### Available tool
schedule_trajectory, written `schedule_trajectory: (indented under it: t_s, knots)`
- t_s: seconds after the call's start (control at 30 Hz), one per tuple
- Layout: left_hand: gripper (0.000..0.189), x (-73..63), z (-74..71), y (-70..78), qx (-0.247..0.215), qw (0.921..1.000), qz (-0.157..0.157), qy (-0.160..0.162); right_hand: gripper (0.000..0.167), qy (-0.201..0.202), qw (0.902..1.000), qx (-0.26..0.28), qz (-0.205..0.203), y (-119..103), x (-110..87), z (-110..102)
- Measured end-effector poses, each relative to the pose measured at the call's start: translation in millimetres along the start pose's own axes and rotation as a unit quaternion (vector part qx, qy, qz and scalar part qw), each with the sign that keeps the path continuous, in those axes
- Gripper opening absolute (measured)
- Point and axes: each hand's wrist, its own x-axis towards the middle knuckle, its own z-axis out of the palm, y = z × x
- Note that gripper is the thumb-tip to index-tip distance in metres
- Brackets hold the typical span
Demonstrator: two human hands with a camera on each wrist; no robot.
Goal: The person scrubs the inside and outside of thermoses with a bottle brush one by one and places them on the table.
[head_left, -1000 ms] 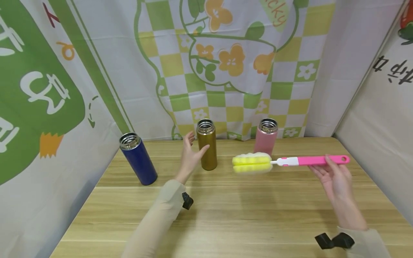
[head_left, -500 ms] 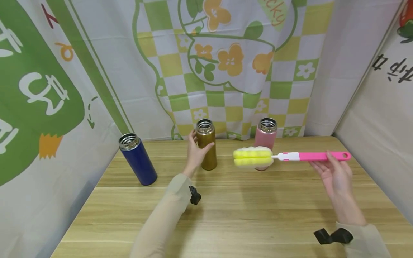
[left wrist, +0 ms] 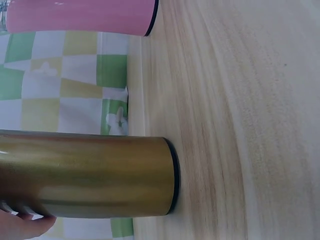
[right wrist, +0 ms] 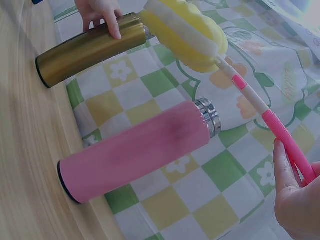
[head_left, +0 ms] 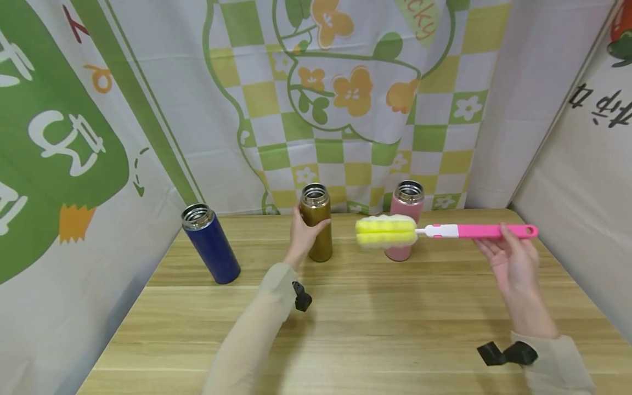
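Observation:
My left hand [head_left: 302,233] grips the upper part of a gold vacuum flask [head_left: 323,236], thumb across its front. The flask stands upright and lidless on the table, its dark base rim low in the left wrist view. In my right hand [head_left: 515,266] is a bottle brush [head_left: 481,231], pinched by its pink handle and held level in the air. Its yellow and white sponge head [head_left: 386,231] points left and overlaps a pink flask [head_left: 407,206] in the head view. The right wrist view shows the sponge [right wrist: 187,32] near the gold flask's mouth.
A lidless blue flask [head_left: 212,244] stands on the left of the wooden table [head_left: 375,329]. Behind the flasks hangs a checked, flowered curtain [head_left: 345,126]. More printed cloth [head_left: 582,181] closes off the right side.
My left hand has moved right and closed round the gold flask. My right hand has raised the bottle brush slightly. The blue and pink flasks stay where they were.

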Motion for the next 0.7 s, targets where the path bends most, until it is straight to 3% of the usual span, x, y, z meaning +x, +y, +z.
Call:
schedule_trajectory:
  t_s: [0.2,0.7]
  knots:
    - [0.08,-10.6,0.7,1.2,-0.005,0.9997,0.018,-0.017,0.007,-0.011,0.9998,0.004,-0.016,-3.1,5.6,9.2]
    - [0.081,-56.5,2.8,13.1,-0.013,0.9955,0.041,-0.084,0.01,-0.047,0.9975,-0.002,-0.054,-20.4,23.3,45.2]
